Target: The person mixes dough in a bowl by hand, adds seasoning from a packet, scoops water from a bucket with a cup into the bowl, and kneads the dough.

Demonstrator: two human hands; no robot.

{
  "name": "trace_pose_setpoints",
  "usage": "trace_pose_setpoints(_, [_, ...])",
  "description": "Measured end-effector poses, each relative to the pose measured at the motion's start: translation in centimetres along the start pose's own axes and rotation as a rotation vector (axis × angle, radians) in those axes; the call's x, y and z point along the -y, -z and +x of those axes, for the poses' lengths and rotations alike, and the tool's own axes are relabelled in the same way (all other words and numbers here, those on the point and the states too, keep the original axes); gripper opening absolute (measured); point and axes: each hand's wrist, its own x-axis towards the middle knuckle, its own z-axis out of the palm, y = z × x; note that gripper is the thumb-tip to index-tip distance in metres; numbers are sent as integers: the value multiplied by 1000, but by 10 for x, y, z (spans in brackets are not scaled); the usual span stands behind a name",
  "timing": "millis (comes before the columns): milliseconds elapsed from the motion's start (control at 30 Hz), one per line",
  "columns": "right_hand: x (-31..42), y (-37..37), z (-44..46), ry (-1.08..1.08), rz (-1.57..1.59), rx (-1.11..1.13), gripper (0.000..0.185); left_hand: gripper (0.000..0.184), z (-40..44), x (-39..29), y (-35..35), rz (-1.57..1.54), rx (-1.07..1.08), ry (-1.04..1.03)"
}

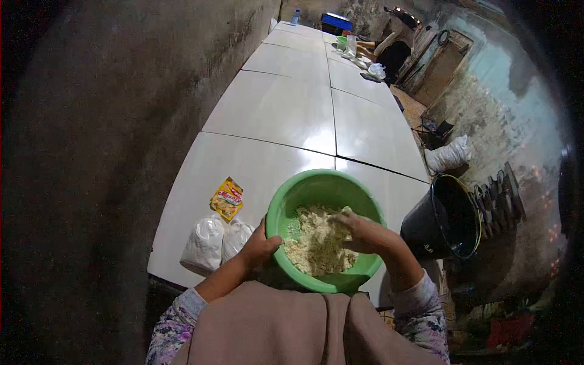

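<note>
A green plastic bowl (287,201) stands at the table's near edge, close to my body. Inside lies a pale yellow, crumbly flour mixture (313,246). My left hand (263,244) is closed on the bowl's left rim, thumb on the inside edge. Over the right part of the mixture is my right hand (359,232), its fingers loosely extended to the left and coated with crumbs; the fingertips are partly blurred. Left of the bowl are two clear bags of white powder (205,244), (236,237) and a yellow printed sachet (228,199).
The long white tiled table (274,106) runs away from me beside a dark wall. A black bucket (426,222) is right of the bowl. Farther right lie a white sack (449,156) and stacked dark pieces (500,194). Another person (396,58) is at the far end.
</note>
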Motion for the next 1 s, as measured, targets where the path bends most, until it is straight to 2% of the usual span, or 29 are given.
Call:
trace_pose_setpoints(33, [-7,-9,-2,31,-42,148,62,74,4,9,7,50,12,-25])
trace_pose_setpoints(67, [-12,-23,-3,30,-37,147,62,74,6,14,10,99,24,-48])
trace_pose_setpoints(133, [-30,-61,-4,-42,-293,111,70,75,4,5,4,41,24,14])
trace_pose_setpoints(167, [-64,-95,-3,122,-127,-115,62,76,3,1,2,-16,23,73])
trace_pose_setpoints(200, [-58,-91,-1,116,-125,-118,62,76,2,1,0,-13,29,75])
trace_pose_setpoints(267, [-37,-79,13,-158,156,-60,58,75,1,0,-1,-54,25,28])
trace_pose_setpoints(300, [-23,-70,16,-314,356,-132,52,75,0,-3,-3,-49,34,28])
trace_pose_setpoints(333, [-23,-61,18,-317,356,-141,52,75,0,-6,-4,0,25,17])
trace_pose_setpoints(400, [-20,-43,18,-70,-74,-4,43,75,-2,-10,-6,47,21,0])
trace_pose_setpoints(433, [-15,-37,13,-28,-221,-80,35,74,-3,-12,-6,9,15,37])
trace_pose_setpoints(467, [-2,-29,14,-43,-229,-84,35,74,-3,-11,-6,-30,16,76])
trace_pose_setpoints(533, [24,-23,21,-246,-159,-5,48,74,4,5,2,-34,97,23])
trace_pose_setpoints(600, [27,-43,19,-244,539,60,59,73,0,-5,-5,-17,27,68])
trace_pose_setpoints(667, [39,-73,24,141,-106,-23,63,73,10,19,12,61,50,14])
trace_pose_setpoints(733, [61,-79,23,213,-363,36,56,73,7,10,9,91,28,53])
trace_pose_setpoints(767, [57,-88,27,231,-262,-41,44,73,3,-4,3,175,8,108])
trace_pose_setpoints(800, [45,-93,35,230,-259,-46,44,73,4,-3,3,181,9,108])
trace_pose_setpoints(867, [17,-94,50,33,33,156,35,73,5,3,7,158,3,77])
trace_pose_setpoints(933, [-7,-80,41,3,125,-86,25,72,3,-4,3,141,2,82])
trace_pose_setpoints(1000, [-10,-44,25,-82,29,-93,28,73,4,1,6,134,44,19])
